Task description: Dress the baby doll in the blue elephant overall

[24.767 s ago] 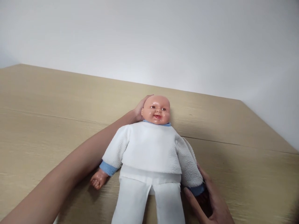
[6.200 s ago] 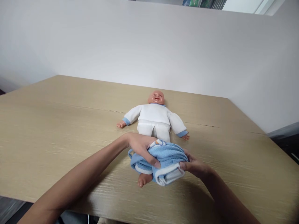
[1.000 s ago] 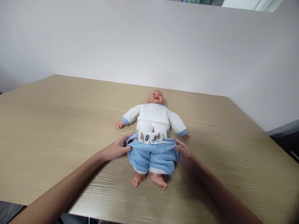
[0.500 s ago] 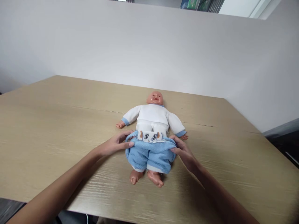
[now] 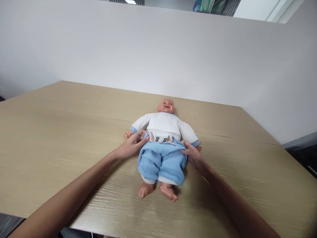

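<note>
A baby doll (image 5: 166, 105) lies on its back, head toward the wall and bare feet toward me. It wears a white long-sleeved top (image 5: 163, 121) with blue cuffs. Blue trousers (image 5: 162, 162) cover its legs up to about the waist, and a white front flap with printed eyes (image 5: 161, 137) lies over the belly. My left hand (image 5: 135, 142) pinches the waistband on the left side between thumb and fingers. On the other side, my right hand (image 5: 193, 153) is closed on the waistband, lower than the left.
The doll rests on a wide wooden table (image 5: 74, 142) with a seam running across it. A white wall (image 5: 148, 49) rises behind the table's far edge. A dark object (image 5: 304, 155) stands past the table's right edge.
The trousers' waistband has moved up the doll's body, covering the white lower part that showed before. My left hand has gone up with it; the right has shifted slightly.
</note>
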The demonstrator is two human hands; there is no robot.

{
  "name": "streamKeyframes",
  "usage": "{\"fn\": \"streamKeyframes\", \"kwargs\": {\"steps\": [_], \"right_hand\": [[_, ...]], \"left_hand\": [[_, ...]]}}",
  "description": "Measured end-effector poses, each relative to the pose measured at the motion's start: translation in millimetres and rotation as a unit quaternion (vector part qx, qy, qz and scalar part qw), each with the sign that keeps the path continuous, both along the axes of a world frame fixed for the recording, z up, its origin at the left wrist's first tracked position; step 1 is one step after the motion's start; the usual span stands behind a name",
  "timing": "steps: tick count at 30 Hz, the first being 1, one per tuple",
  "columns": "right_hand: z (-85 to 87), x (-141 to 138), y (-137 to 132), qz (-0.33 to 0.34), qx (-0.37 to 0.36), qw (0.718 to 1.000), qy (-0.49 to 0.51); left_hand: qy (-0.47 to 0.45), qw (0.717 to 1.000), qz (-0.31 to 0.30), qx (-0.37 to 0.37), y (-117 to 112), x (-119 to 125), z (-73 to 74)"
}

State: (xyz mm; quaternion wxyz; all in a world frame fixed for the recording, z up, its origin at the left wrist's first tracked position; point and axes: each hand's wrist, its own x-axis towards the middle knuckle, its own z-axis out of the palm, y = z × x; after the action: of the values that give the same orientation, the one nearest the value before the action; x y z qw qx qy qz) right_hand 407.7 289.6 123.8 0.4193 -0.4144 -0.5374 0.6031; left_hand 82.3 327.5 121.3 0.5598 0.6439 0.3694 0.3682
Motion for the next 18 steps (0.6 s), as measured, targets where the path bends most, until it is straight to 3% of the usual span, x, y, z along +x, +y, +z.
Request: {"fn": "streamKeyframes", "kwargs": {"steps": [3,5,9,16,18], "right_hand": [[6.1,3.2,-4.2,0.025,0.008,1.000,-0.007],[13.2,3.7,-2.3,0.032,0.060,0.997,-0.048],[21.8,-3.0,9.0,0.016,0.148,0.984,-0.102],[0.0,-11.8,11.8,-0.081,0.016,0.996,-0.035],[-9.6,-10.4,7.1,-0.100,0.008,0.994,-0.039]], "left_hand": [[-0.029,0.997,-0.055,-0.037,-5.5,-8.0,5.3],[-0.036,0.996,-0.079,-0.033,-5.8,-13.8,14.4],[-0.018,0.998,-0.053,0.040,3.0,-13.5,27.0],[-0.015,0.999,0.039,0.029,5.0,2.0,10.6],[0.037,0.999,0.022,0.025,1.5,-4.8,5.8]]}}
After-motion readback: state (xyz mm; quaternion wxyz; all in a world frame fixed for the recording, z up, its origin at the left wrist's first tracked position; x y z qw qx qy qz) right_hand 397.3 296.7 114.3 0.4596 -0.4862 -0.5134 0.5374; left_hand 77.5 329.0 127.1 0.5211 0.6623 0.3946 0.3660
